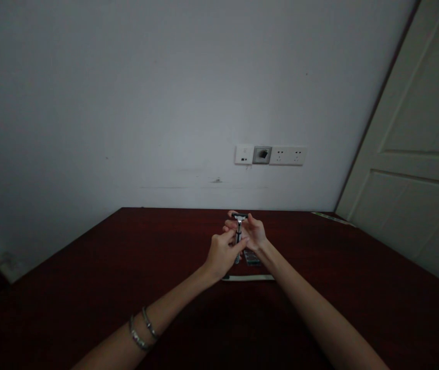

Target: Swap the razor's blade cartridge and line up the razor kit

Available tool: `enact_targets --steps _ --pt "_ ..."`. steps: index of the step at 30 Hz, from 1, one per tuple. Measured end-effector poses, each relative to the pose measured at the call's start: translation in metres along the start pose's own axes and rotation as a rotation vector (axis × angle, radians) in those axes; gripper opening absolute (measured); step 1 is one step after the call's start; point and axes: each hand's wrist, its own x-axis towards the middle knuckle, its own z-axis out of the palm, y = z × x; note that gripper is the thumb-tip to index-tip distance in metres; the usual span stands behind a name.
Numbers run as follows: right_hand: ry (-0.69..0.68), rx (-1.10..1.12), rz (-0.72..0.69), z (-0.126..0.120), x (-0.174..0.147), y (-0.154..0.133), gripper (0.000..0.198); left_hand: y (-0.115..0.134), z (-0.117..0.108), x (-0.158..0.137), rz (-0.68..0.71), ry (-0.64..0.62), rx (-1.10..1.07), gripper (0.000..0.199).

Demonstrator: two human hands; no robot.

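Observation:
A safety razor (238, 234) stands roughly upright in front of me, its wide dark head at the top and its shiny handle below. My left hand (221, 253) pinches the handle between thumb and fingers. Up at the razor's head is my right hand (256, 234), thumb at its right end and fingertips showing behind and to the left of it. Below the right hand, a small clear-and-dark flat pack (252, 258) lies on the table; its contents are too small to make out. My hands partly cover the handle.
The dark red table (146, 246) reaches back to a pale wall with sockets (287, 155). A thin whitish strip (248, 278) lies just nearer than the pack. Another narrow strip (333, 219) is at the back right, near a panelled door (416, 205).

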Motion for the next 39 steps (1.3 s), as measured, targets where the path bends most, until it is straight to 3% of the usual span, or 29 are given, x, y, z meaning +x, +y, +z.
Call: enact_targets --steps 13,31,36,39 --pt "-0.093 -0.001 0.052 -0.005 0.003 0.003 0.052 -0.001 -0.001 0.002 0.012 0.03 0.03 0.029" --pt "0.086 -0.126 0.028 0.009 -0.001 -0.004 0.049 0.001 -0.005 0.004 -0.041 -0.035 -0.025 0.023" --pt "0.058 -0.229 0.041 -0.002 0.0 -0.009 0.058 0.005 -0.009 0.01 -0.109 -0.12 -0.15 0.024" --pt "0.131 -0.284 0.044 -0.011 -0.003 -0.017 0.058 0.005 -0.017 0.018 -0.157 -0.144 -0.223 0.031"
